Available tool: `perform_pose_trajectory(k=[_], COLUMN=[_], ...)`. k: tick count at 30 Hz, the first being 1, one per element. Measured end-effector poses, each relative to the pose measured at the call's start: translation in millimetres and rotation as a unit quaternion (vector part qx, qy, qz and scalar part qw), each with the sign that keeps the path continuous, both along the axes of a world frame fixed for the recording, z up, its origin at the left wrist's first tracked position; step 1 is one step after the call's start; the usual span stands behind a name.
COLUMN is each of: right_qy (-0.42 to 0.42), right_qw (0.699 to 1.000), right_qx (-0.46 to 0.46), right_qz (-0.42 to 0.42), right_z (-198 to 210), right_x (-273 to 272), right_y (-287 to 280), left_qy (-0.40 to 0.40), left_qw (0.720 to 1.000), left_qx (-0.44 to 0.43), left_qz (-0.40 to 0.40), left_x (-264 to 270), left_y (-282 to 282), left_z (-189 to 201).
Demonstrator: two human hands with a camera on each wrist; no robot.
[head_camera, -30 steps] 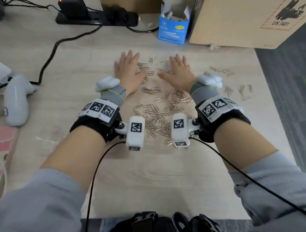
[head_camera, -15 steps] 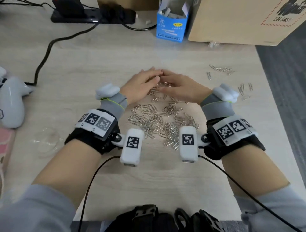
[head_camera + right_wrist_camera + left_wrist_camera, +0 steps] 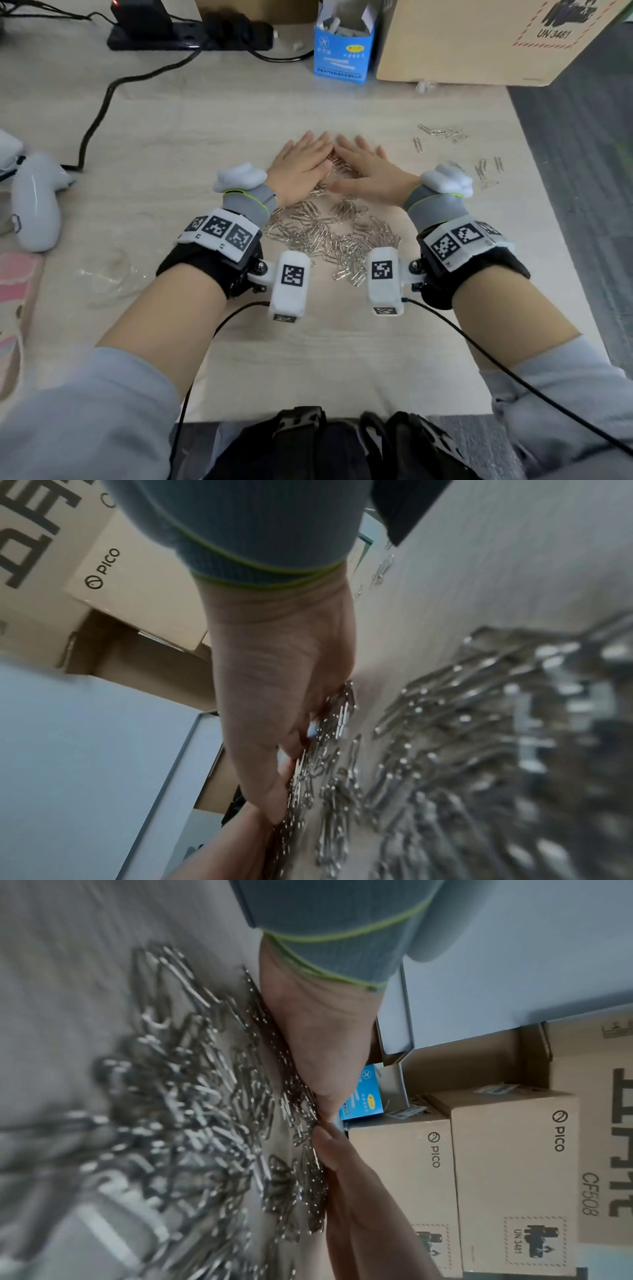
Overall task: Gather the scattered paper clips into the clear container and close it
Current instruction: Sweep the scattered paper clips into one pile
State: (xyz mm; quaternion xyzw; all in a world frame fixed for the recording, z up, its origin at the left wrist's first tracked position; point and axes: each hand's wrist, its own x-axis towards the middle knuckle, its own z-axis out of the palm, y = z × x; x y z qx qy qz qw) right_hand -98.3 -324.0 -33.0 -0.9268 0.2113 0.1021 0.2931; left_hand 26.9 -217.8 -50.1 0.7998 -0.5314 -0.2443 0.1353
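Nearest the person: main heap of silver wire paper clips [image 3: 337, 245] sits on the pale wood-grain desk [image 3: 308, 359] between the two wrists, just ahead of the white tagged wrist cameras.

Clear plastic container [image 3: 109, 277] lies open on the desk, off to the left of the left forearm, well apart from the heap. Looks empty; hard to read, it's near invisible against the wood.

Further out: left hand [image 3: 301, 168] and right hand [image 3: 368, 173] are both flat, fingers straight and together, palms down on the far edge of the heap, fingertips touching in a V. Neither grips anything; they only press and rake. Wrist views show clips bunched up against the palm edges.

Step in hand, as I read it: raking clips into one pile.

- keep the little-finger edges on the desk so thin wire can't slip under
- keep the fingertips closed, that's the leak point
- pull slow toward the body; fast sweeps scatter them

Stragglers: small loose group of silver clips [image 3: 484, 169] right of the right wrist, another few [image 3: 443, 132] further out. These need a separate sweep.

Far edge: blue cardboard clip box [image 3: 342, 51], brown cardboard carton [image 3: 479, 41]. Not in play.
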Motion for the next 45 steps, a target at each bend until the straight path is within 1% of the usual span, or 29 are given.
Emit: perform_pose_trajectory(k=[5,7,9,10,12,14,15,16,17,19,21,23,25,26,28,29,30,32,34,36,38,41,43,45], right_qy=[-0.015,-0.011,-0.005,-0.004,-0.036,-0.107,-0.137,-0.147,-0.139,-0.094,-0.071,-0.078,-0.096,-0.114,-0.167,-0.192,-0.209,-0.218,-0.188,-0.121,-0.069,-0.015,0.009,0.02], right_qw=[0.999,0.999,0.998,0.998,0.995,0.981,0.971,0.965,0.967,0.987,0.995,0.995,0.991,0.986,0.963,0.953,0.948,0.946,0.948,0.951,0.945,0.931,0.919,0.917], right_qx=[0.028,0.045,0.049,0.055,0.091,0.142,0.16,0.17,0.159,0.091,0.051,0.06,0.088,0.113,0.164,0.166,0.144,0.079,0.008,-0.057,-0.094,-0.122,-0.115,-0.106], right_qz=[0.013,0.018,0.024,0.023,-0.003,-0.076,-0.113,-0.137,-0.141,-0.098,-0.053,-0.03,-0.031,-0.055,-0.133,-0.165,-0.191,-0.227,-0.257,-0.28,-0.306,-0.345,-0.376,-0.384], right_z=[2,2,3,3,3,0,-2,-4,-6,-10,-10,-10,-12,-12,-13,-13,-13,-11,-8,-5,-5,-11,-16,-19], right_x=[-28,-38,-44,-48,-53,-57,-59,-61,-63,-67,-69,-71,-71,-71,-73,-73,-74,-75,-75,-70,-68,-68,-66,-62], right_y=[24,33,38,40,43,42,42,40,39,41,46,52,53,51,43,39,32,18,-3,-27,-43,-63,-73,-76], left_qy=[0.081,0.148,0.206,0.21,0.181,0.135,0.11,0.085,0.062,0.012,-0.018,-0.014,0.005,0.02,0.055,0.064,0.067,0.056,0.049,0.032,-0.001,-0.021,-0.024,-0.022], left_qw=[0.996,0.987,0.971,0.964,0.954,0.947,0.949,0.955,0.962,0.975,0.984,0.991,0.994,0.995,0.992,0.99,0.988,0.988,0.992,0.996,0.998,0.998,0.998,0.998], left_qx=[-0.025,-0.061,-0.114,-0.142,-0.201,-0.234,-0.229,-0.205,-0.165,-0.086,-0.056,-0.046,-0.041,-0.046,-0.081,-0.102,-0.115,-0.107,-0.07,-0.034,-0.012,0.005,0.021,0.027], left_qz=[-0.001,0.016,0.054,0.075,0.129,0.176,0.188,0.199,0.208,0.202,0.168,0.128,0.102,0.091,0.076,0.077,0.083,0.097,0.091,0.072,0.059,0.059,0.055,0.051], left_x=[-22,-31,-34,-35,-33,-27,-25,-23,-23,-26,-32,-42,-51,-55,-59,-58,-54,-43,-34,-31,-33,-32,-28,-25], left_y=[28,38,43,46,50,53,55,57,59,63,64,59,52,48,43,42,38,32,17,0,-10,-21,-29,-34], left_z=[5,8,13,14,14,10,7,2,-1,-7,-10,-9,-6,-3,3,6,8,11,14,20,22,21,19,17])
